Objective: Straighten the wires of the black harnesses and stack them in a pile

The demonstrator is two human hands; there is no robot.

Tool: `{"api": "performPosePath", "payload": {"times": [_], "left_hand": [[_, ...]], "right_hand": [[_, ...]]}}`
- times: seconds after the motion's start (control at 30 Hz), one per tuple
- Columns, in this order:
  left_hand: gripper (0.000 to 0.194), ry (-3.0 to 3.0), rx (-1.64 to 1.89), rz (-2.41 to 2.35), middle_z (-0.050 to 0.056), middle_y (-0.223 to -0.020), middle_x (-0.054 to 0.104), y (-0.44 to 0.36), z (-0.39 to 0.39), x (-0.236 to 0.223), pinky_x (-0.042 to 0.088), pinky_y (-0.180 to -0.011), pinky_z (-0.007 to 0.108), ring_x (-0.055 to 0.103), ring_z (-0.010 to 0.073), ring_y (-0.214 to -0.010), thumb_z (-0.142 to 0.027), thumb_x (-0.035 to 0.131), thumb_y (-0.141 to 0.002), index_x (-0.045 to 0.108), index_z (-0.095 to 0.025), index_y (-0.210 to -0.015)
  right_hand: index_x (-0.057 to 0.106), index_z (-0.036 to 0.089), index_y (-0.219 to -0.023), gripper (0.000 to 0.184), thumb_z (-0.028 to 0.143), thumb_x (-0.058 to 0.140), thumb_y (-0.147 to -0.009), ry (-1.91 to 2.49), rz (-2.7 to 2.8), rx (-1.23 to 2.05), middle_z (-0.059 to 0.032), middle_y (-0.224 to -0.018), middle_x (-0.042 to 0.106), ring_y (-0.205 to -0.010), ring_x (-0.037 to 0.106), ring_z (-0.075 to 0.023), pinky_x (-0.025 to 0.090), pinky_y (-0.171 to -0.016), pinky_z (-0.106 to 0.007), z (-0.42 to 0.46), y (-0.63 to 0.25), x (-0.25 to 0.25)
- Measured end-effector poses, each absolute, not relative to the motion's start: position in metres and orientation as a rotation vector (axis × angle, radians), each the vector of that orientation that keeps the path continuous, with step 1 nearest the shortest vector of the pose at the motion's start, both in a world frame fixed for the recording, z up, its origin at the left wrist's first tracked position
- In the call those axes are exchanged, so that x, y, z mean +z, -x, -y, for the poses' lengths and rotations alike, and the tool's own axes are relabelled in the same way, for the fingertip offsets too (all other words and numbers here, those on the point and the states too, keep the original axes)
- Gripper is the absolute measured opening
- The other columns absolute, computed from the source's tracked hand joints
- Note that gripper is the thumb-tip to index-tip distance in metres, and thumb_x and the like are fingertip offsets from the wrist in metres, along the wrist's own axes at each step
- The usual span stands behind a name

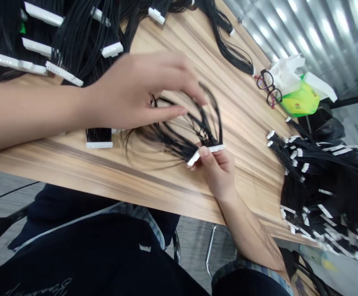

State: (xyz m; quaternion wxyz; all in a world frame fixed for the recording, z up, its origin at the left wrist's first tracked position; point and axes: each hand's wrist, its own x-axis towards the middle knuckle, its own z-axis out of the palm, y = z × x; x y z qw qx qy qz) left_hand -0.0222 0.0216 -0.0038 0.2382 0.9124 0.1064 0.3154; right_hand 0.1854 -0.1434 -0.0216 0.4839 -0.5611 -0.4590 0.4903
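My right hand pinches a white multi-pin connector between thumb and fingers at the table's near side. A bundle of thin black wires fans out from that connector across the wood and bows into a loop. My left hand reaches in from the left, its curved fingers and thumb around the blurred upper part of the loop. Whether those fingers grip the wires is hidden by the blur.
Heaps of black-wire harnesses with white connectors lie at the right and upper left of the wooden table. Black glasses and a green tissue pack lie at the far edge. Chair legs stand below.
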Motion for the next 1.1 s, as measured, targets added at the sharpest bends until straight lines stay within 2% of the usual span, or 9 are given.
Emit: {"api": "performPosePath", "payload": {"times": [0.07, 0.1, 0.23, 0.33, 0.53, 0.67, 0.87, 1.03, 1.1], "left_hand": [[0.021, -2.623, 1.024, -0.306, -0.001, -0.119, 0.072, 0.025, -0.015, 0.000, 0.046, -0.082, 0.025, 0.064, 0.0084, -0.103, -0.027, 0.056, -0.108, 0.073, -0.025, -0.121], [0.019, -2.667, 1.058, -0.256, -0.002, -0.111, 0.074, 0.025, -0.011, 0.000, 0.045, -0.078, 0.023, 0.066, 0.0079, -0.100, -0.027, 0.057, -0.107, 0.074, -0.025, -0.115], [0.026, -2.851, 1.134, -0.116, -0.009, -0.087, 0.077, 0.025, 0.003, -0.004, 0.028, -0.057, 0.019, 0.061, 0.0031, -0.065, -0.036, 0.056, -0.107, 0.078, -0.025, -0.100], [0.030, -2.936, 1.193, -0.123, -0.009, -0.079, 0.076, 0.022, 0.007, -0.005, 0.021, -0.054, 0.022, 0.061, 0.0046, -0.058, -0.034, 0.053, -0.108, 0.080, -0.027, -0.097], [0.053, -2.938, 0.682, -0.228, -0.003, -0.085, 0.077, 0.019, 0.007, 0.001, 0.028, -0.057, 0.023, 0.067, 0.0089, -0.068, -0.035, 0.028, -0.112, 0.080, -0.036, -0.108], [0.047, -2.897, 0.718, -0.212, -0.003, -0.089, 0.079, 0.020, 0.007, 0.001, 0.028, -0.058, 0.025, 0.065, 0.0095, -0.069, -0.031, 0.033, -0.111, 0.080, -0.035, -0.109], [0.040, -2.798, 0.740, -0.192, -0.004, -0.091, 0.078, 0.019, 0.005, -0.002, 0.027, -0.056, 0.025, 0.063, 0.0071, -0.063, -0.038, 0.039, -0.110, 0.079, -0.039, -0.111], [0.040, -2.874, 0.915, -0.142, -0.004, -0.090, 0.078, 0.018, 0.008, -0.015, 0.033, -0.059, 0.029, 0.064, 0.0105, -0.067, -0.025, 0.040, -0.110, 0.077, -0.041, -0.111], [0.038, -2.873, 0.898, -0.145, -0.003, -0.089, 0.078, 0.018, 0.008, -0.016, 0.034, -0.059, 0.029, 0.063, 0.0108, -0.066, -0.028, 0.040, -0.110, 0.077, -0.040, -0.110]], "right_hand": [[0.073, 0.026, -0.073, 0.032, 0.053, 0.077, -0.089, 1.355, 1.021, 1.054, 0.0029, -0.063, 0.072, -0.053, 0.063, -0.0103, 0.055, -0.054, -0.025, 0.142, -0.185, -0.025], [0.073, 0.026, -0.075, 0.029, 0.051, 0.077, -0.090, 1.341, 0.990, 1.014, 0.0032, -0.064, 0.072, -0.054, 0.063, -0.0098, 0.054, -0.054, -0.025, 0.142, -0.185, -0.026], [0.070, 0.027, -0.075, 0.030, 0.050, 0.073, -0.093, 1.329, 0.972, 0.950, 0.0036, -0.063, 0.068, -0.055, 0.062, -0.0106, 0.054, -0.056, -0.027, 0.144, -0.182, -0.030], [0.068, 0.026, -0.074, 0.034, 0.055, 0.069, -0.093, 1.400, 0.983, 0.931, 0.0023, -0.063, 0.067, -0.057, 0.064, -0.0133, 0.055, -0.059, -0.031, 0.145, -0.179, -0.032], [0.068, 0.027, -0.074, 0.035, 0.057, 0.072, -0.090, 1.394, 0.945, 0.967, 0.0008, -0.067, 0.073, -0.058, 0.065, -0.0139, 0.054, -0.057, -0.031, 0.144, -0.174, -0.032], [0.066, 0.027, -0.074, 0.036, 0.059, 0.070, -0.091, 1.424, 0.969, 0.962, 0.0011, -0.066, 0.072, -0.057, 0.063, -0.0132, 0.055, -0.057, -0.031, 0.144, -0.173, -0.031], [0.063, 0.026, -0.075, 0.037, 0.056, 0.064, -0.096, 1.447, 1.013, 0.936, 0.0017, -0.066, 0.069, -0.058, 0.063, -0.0129, 0.055, -0.058, -0.030, 0.144, -0.173, -0.032], [0.067, 0.026, -0.074, 0.033, 0.052, 0.071, -0.093, 1.406, 0.972, 0.945, 0.0013, -0.068, 0.072, -0.058, 0.063, -0.0120, 0.055, -0.059, -0.029, 0.144, -0.172, -0.031], [0.066, 0.026, -0.073, 0.035, 0.055, 0.071, -0.092, 1.415, 0.967, 0.949, 0.0009, -0.068, 0.072, -0.059, 0.064, -0.0130, 0.055, -0.059, -0.030, 0.144, -0.171, -0.031]]}}
